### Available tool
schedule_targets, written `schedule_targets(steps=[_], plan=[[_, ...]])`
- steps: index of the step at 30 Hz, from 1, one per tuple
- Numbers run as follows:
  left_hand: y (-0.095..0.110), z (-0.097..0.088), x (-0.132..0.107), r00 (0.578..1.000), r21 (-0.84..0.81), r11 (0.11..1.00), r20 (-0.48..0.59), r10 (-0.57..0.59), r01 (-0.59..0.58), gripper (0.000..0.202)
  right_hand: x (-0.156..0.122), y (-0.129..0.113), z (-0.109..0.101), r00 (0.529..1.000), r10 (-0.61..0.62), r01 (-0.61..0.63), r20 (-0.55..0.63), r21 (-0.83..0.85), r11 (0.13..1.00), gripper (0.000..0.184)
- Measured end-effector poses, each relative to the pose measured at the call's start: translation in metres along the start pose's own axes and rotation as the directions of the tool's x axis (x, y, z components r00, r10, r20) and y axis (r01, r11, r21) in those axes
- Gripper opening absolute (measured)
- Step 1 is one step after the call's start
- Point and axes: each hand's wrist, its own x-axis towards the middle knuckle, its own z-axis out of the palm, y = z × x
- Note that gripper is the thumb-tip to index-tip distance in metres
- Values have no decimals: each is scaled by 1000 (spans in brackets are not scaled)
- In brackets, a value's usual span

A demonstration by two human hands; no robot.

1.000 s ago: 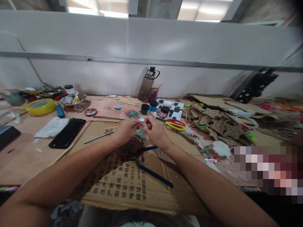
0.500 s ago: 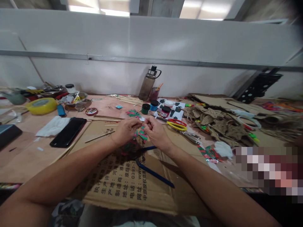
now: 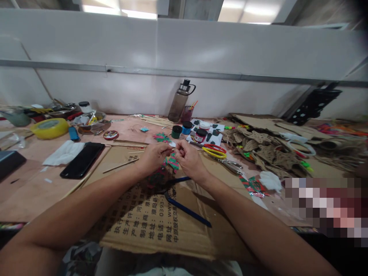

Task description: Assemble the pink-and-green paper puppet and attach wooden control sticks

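Note:
Over the cardboard sheet [image 3: 198, 237], my left hand [image 3: 156, 156] and my right hand [image 3: 185, 155] meet with fingertips pinched close together. Whatever sits between the fingertips is too small to make out. Just below and between them hangs or lies a green and pink painted piece [image 3: 173, 162]; I cannot tell whether the fingers touch it. Another green and pink piece [image 3: 161, 137] shows behind my left hand. Blue-handled pliers [image 3: 188, 211] lie with handles spread below my hands, their jaws in shadow. A thin wooden stick [image 3: 119, 166] rests left of my left hand.
Paint jars [image 3: 176, 132], red and yellow-handled scissors [image 3: 214, 150] and silver pliers [image 3: 232, 166] lie beyond my right hand. A pile of brown woven pieces [image 3: 264, 147] covers the right side. A phone [image 3: 82, 161], tape roll [image 3: 50, 128] and metal bowl [image 3: 89, 119] are at left; a bottle [image 3: 178, 101] stands behind.
Both hands stay in nearly the same place, still pinched together. The green and pink piece under them has shifted slightly. Nothing else on the table has visibly moved.

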Motion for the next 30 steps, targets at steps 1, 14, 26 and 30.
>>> schedule_targets(steps=[1,14,26,30], plan=[[0,0,-1,1000,-4,1000,-10,11,-11,16,0,0,0,1000,5,-5,3,12,1000,3],[-1,2,0,1000,15,1000,19,22,-22,16,0,4,3,999,48,-49,6,45,998,5],[0,-1,0,999,13,999,-7,52,-52,15,-3,1,3,999,36,-36,2,40,999,3],[-3,2,-3,998,15,999,-29,52,-51,13,-3,2,6,996,85,-85,3,73,994,5]])
